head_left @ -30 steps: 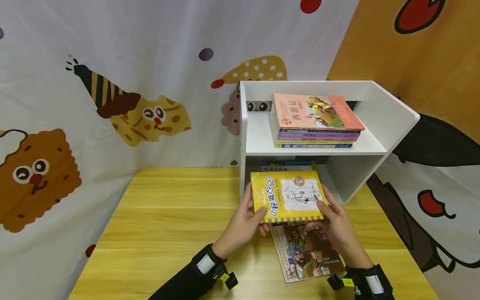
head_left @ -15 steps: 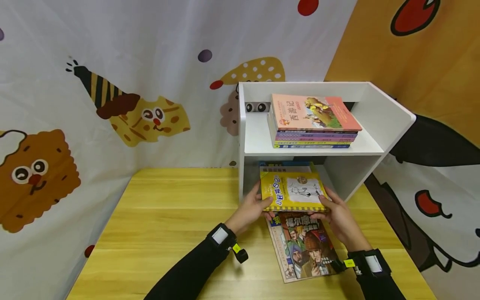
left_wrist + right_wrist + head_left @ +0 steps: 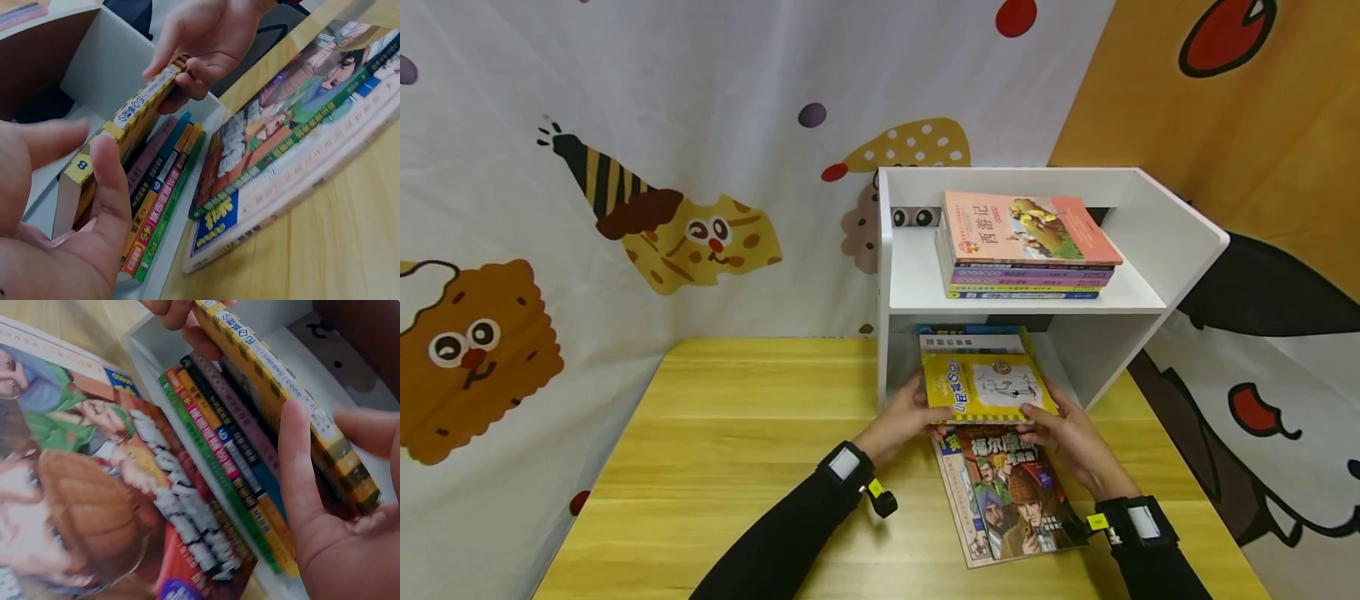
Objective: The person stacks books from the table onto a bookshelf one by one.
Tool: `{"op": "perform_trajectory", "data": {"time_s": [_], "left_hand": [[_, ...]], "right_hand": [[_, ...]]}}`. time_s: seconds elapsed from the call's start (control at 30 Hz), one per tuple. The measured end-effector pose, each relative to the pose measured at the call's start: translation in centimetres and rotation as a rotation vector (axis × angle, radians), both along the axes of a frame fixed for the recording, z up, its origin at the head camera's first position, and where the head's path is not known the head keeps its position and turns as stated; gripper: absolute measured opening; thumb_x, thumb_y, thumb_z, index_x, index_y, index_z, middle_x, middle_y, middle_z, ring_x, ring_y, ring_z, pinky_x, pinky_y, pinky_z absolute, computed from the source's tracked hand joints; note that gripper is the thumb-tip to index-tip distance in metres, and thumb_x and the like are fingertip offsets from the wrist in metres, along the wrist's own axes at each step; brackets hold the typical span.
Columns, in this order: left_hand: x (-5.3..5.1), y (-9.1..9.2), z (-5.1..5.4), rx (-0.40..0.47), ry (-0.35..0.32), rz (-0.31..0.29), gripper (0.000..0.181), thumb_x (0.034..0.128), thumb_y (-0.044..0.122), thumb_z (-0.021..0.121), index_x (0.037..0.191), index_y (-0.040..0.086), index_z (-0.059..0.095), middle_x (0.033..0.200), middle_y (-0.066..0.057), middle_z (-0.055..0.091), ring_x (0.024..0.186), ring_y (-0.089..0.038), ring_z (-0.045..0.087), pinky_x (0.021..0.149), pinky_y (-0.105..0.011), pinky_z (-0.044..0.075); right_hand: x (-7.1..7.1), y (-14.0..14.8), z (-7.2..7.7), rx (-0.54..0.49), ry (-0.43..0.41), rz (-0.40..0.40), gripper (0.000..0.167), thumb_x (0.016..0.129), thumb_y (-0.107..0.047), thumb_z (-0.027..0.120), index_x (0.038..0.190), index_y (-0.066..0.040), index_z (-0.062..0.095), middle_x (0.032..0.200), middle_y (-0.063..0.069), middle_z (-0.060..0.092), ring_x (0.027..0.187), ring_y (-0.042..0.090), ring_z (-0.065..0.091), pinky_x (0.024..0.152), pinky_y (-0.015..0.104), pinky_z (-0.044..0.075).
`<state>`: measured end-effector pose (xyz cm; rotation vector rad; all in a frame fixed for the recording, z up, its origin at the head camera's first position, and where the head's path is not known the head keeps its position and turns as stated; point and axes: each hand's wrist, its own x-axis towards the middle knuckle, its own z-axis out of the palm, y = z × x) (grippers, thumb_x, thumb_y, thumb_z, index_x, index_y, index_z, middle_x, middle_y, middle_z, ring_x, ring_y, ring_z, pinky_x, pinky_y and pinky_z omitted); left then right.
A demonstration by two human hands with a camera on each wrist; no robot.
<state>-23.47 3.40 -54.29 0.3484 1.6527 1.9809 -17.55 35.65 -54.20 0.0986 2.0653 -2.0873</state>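
A yellow book [image 3: 985, 385] with a line-drawn figure on its cover lies between my two hands at the mouth of the lower shelf. My left hand [image 3: 904, 419] holds its left end, thumb on the cover and fingers underneath. At the other end my right hand [image 3: 1077, 440] grips it the same way. Below it, a stack of books [image 3: 164, 199] with colourful spines sits in the lower compartment; the head view mostly hides that stack. Nearer me, a brown comic book [image 3: 1026, 504] overlaps a pale book [image 3: 957, 500] on the table.
The white two-tier shelf [image 3: 1180, 233] stands at the back right of the wooden table [image 3: 737, 433]. On its upper tier is a pile of books [image 3: 1030, 229], a pink one on top. A patterned cloth [image 3: 700, 67] hangs behind the table.
Both hands have carried the yellow book away from me and slightly right, towards the lower compartment. My right thumb has slid left over the cover. The brown comic book is more exposed.
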Motion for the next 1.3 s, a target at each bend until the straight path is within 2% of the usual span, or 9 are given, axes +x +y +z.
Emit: {"op": "perform_trajectory", "data": {"time_s": [0.13, 0.3, 0.43, 0.6, 0.7, 0.8, 1.0, 1.13, 1.3], "left_hand": [[-0.1, -0.1, -0.6, -0.034, 0.068, -0.077, 0.109, 0.0903, -0.001, 0.086, 0.175, 0.023, 0.022, 0.129, -0.012, 0.073, 0.095, -0.018, 0.076, 0.082, -0.033, 0.066], [-0.6, -0.7, -0.9, -0.187, 0.254, -0.117, 0.105, 0.0921, 0.001, 0.085, 0.175, 0.021, 0.025, 0.133, -0.009, 0.076, 0.099, -0.025, 0.079, 0.082, -0.049, 0.068], [-0.8, -1.3, -0.6, -0.380, 0.388, -0.053, 0.091, 0.0952, 0.019, 0.088, 0.171, 0.018, 0.039, 0.122, -0.006, 0.079, 0.091, -0.019, 0.075, 0.071, -0.039, 0.063], [-0.6, -1.2, -0.8, -0.560, 0.520, 0.000, 0.081, 0.0972, 0.035, 0.087, 0.166, 0.018, 0.049, 0.118, -0.004, 0.077, 0.084, -0.013, 0.072, 0.067, -0.029, 0.060], [-0.2, -0.9, -0.8, -0.658, 0.599, 0.041, 0.079, 0.0979, 0.043, 0.085, 0.165, 0.019, 0.051, 0.131, -0.009, 0.076, 0.103, -0.022, 0.077, 0.086, -0.038, 0.066], [0.3, -0.7, -0.6, -0.752, 0.671, 0.100, 0.081, 0.0967, 0.049, 0.085, 0.164, 0.017, 0.053, 0.152, -0.016, 0.064, 0.133, -0.031, 0.067, 0.113, -0.047, 0.058], [0.9, -0.3, -0.2, -0.784, 0.786, 0.138, 0.074, 0.0988, 0.045, 0.084, 0.159, 0.012, 0.057, 0.164, -0.016, 0.053, 0.148, -0.034, 0.057, 0.125, -0.050, 0.050], [1.0, -0.2, -0.2, -0.769, 0.801, 0.124, 0.071, 0.1021, 0.043, 0.081, 0.159, 0.011, 0.054, 0.167, -0.015, 0.052, 0.152, -0.032, 0.055, 0.127, -0.046, 0.048], [1.0, -0.1, -0.2, -0.763, 0.805, 0.133, 0.069, 0.1053, 0.041, 0.077, 0.161, 0.009, 0.052, 0.163, -0.017, 0.055, 0.148, -0.031, 0.059, 0.123, -0.044, 0.052]], "right_hand": [[0.3, 0.3, -0.9, 0.013, 0.019, 0.035, 0.110, 0.109, -0.012, 0.071, 0.178, -0.028, -0.012, 0.173, 0.024, 0.032, 0.103, 0.012, 0.076, 0.086, 0.033, 0.068], [0.0, 0.7, -1.6, 0.123, 0.098, 0.077, 0.108, 0.107, -0.010, 0.074, 0.180, -0.030, -0.003, 0.151, -0.003, 0.057, 0.103, 0.018, 0.075, 0.080, 0.040, 0.068], [-0.6, 0.7, -1.7, 0.260, 0.138, 0.083, 0.105, 0.107, -0.021, 0.076, 0.180, -0.031, 0.001, 0.139, 0.011, 0.068, 0.091, 0.027, 0.075, 0.073, 0.046, 0.068], [-0.5, 0.7, -1.5, 0.430, 0.138, 0.047, 0.101, 0.106, -0.036, 0.077, 0.180, -0.033, 0.008, 0.141, 0.030, 0.065, 0.086, 0.028, 0.073, 0.068, 0.043, 0.067], [-0.4, 0.7, -1.5, 0.601, 0.167, -0.006, 0.099, 0.104, -0.047, 0.077, 0.179, -0.027, 0.015, 0.145, 0.033, 0.063, 0.087, 0.031, 0.072, 0.067, 0.038, 0.064], [-0.3, 0.6, -1.5, 0.794, 0.241, -0.061, 0.098, 0.103, -0.052, 0.077, 0.176, -0.013, 0.026, 0.149, 0.036, 0.056, 0.103, 0.044, 0.071, 0.077, 0.044, 0.065], [-0.3, 0.4, -1.4, 0.999, 0.378, -0.113, 0.093, 0.101, -0.047, 0.082, 0.164, 0.009, 0.043, 0.160, 0.037, 0.042, 0.142, 0.060, 0.044, 0.110, 0.075, 0.047], [-0.4, 0.4, -1.4, 1.063, 0.423, -0.114, 0.092, 0.100, -0.045, 0.083, 0.161, 0.011, 0.046, 0.166, 0.038, 0.043, 0.149, 0.064, 0.037, 0.118, 0.080, 0.036], [-0.7, 0.5, -1.2, 1.073, 0.446, -0.103, 0.088, 0.101, -0.046, 0.081, 0.162, 0.007, 0.048, 0.165, 0.039, 0.045, 0.149, 0.064, 0.040, 0.119, 0.080, 0.036]]}}
